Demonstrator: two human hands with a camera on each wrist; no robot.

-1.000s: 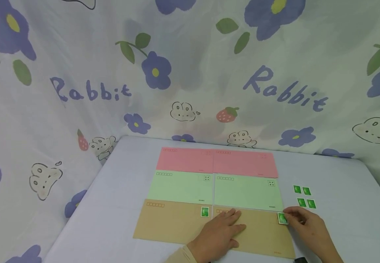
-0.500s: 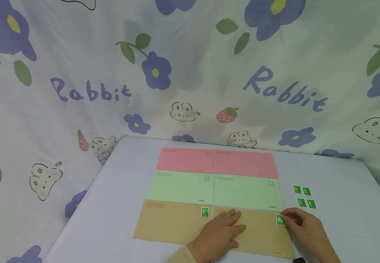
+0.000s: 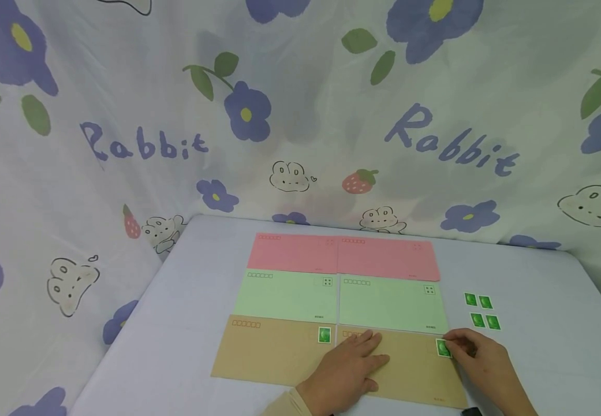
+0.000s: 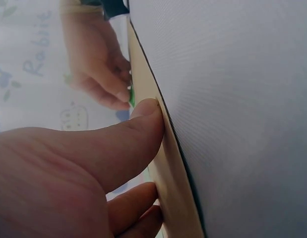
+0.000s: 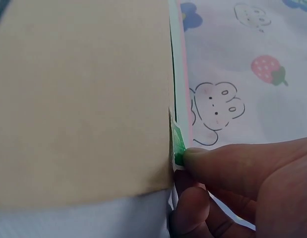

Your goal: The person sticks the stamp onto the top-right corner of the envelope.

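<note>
In the head view, a brown envelope (image 3: 409,372) lies nearest the person on the right. My left hand (image 3: 338,372) rests on its left part, fingers spread flat; the left wrist view shows the thumb (image 4: 143,129) at the envelope's near edge. At the envelope's upper right corner, my right hand (image 3: 482,363) pinches a green postage stamp (image 3: 443,348) by its right side. From the right wrist, the thumb lies on the stamp (image 5: 178,148), which stands slightly tilted against the envelope. Whether it is stuck down, I cannot tell.
Left of it lies another brown envelope (image 3: 269,352) with a green stamp (image 3: 324,335) in its corner. Behind are two green envelopes (image 3: 391,303) and two pink envelopes (image 3: 383,260). Several loose stamps (image 3: 485,302) lie to the right on the white table (image 3: 549,346).
My right hand has shifted the stamp slightly left and toward me, further onto the envelope's corner, then held nearly still. The left hand has stayed in place.
</note>
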